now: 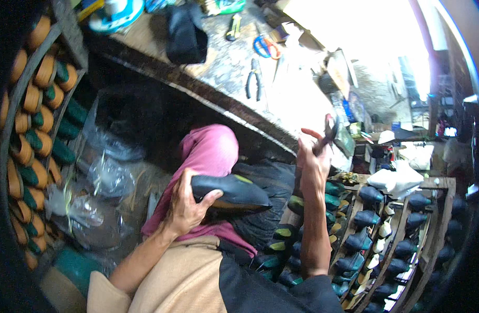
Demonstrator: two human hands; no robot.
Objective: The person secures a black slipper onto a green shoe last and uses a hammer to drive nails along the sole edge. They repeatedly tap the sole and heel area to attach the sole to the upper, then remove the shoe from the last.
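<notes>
Left hand (185,206) around dark, pointed shoe (229,192), toe rightward.

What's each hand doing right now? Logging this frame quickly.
Left hand: closed around a dark shoe on a last, held on the knee.
Right hand: raised, fingers closed on a dark metal tool.

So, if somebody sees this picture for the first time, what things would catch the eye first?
Probably the dark shoe in the middle, gripped by the left hand over a pink-clad knee, while the right hand lifts a dark tool beside it. Next, the racks of shoe lasts: orange and green at left, dark ones at lower right.
</notes>
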